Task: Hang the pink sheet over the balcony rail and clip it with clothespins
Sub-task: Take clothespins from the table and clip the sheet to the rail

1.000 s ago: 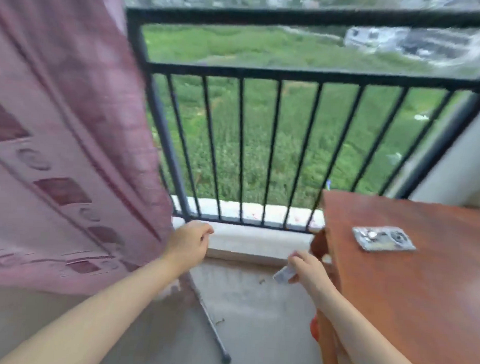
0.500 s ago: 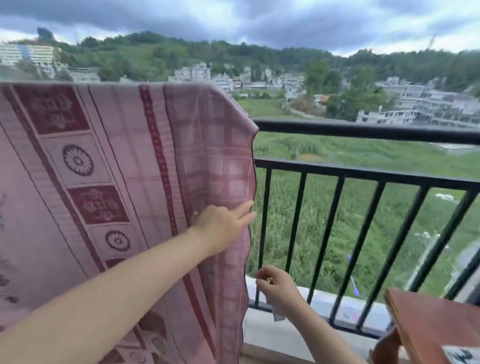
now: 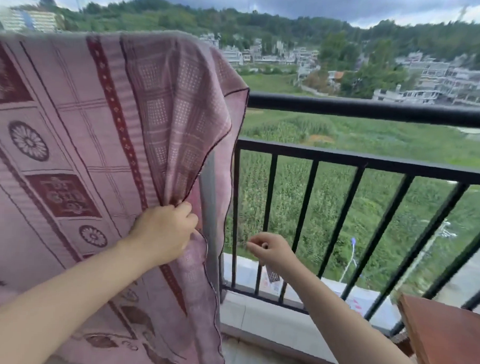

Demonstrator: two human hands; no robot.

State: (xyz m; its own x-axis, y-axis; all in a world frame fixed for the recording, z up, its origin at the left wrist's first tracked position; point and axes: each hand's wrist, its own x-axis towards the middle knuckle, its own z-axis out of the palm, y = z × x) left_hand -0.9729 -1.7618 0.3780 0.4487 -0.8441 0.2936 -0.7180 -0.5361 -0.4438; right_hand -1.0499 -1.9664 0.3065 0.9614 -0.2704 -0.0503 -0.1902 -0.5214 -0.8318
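A thin, woven pink sheet with dark red floral and square motifs [image 3: 80,138] hung over the black metal balcony rail [image 3: 372,109], its long fall running straight down left of the bare bars. The left hand [image 3: 165,231] was clenched on a gathered fold near the sheet's wavy right edge, beside the rail's grey upright post [image 3: 209,208]. Right of that post, apart from the cloth, the right hand [image 3: 272,251] was curled around a small ribbed grey clothespin [image 3: 272,275] pointing downward. A smooth reddish-brown wooden table [image 3: 443,336] stood below the rail, far right.
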